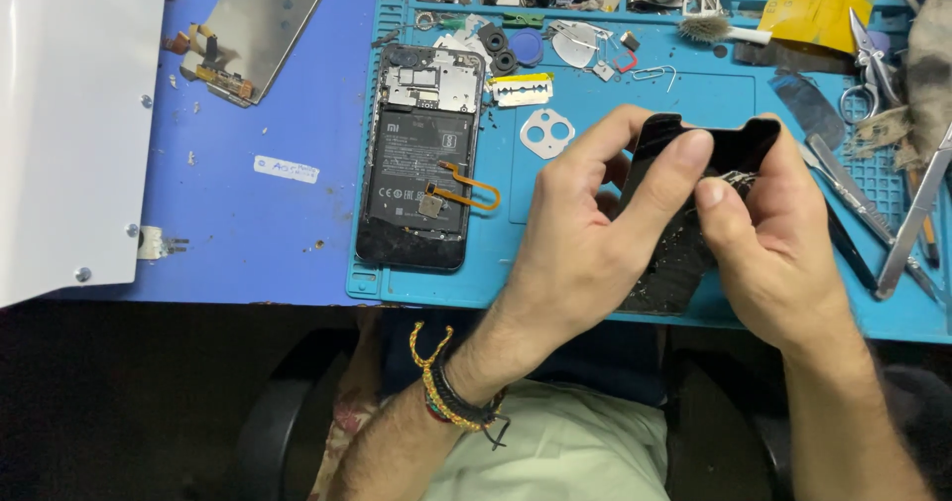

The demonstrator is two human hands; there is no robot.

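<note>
Head view: both hands meet over the near edge of a teal work mat (595, 283) on a blue tabletop (278, 223). Between them is a black phone back cover (684, 233), cracked and flaking along its right side, held up off the mat with its long axis running roughly toward and away from the person, tilted a little to the right at the top. The left hand (585, 253) has its grip clenched on the cover's left side, thumb laid across the face near the top. The right hand (773, 253) pinches the cover's right edge between thumb and forefinger, right at the shattered part. The cover thus lies between the two grips, touching both; neither hand is nearer than the other.

To the left on the mat, well apart from the hands, lies an opened phone (421, 159) with its battery and an orange ribbon cable (466, 188) showing. Just beyond the hands sit a razor blade (523, 89) and a silver camera bezel (545, 132). Tweezers (917, 213) and small scissors (873, 64) lie at the right.
</note>
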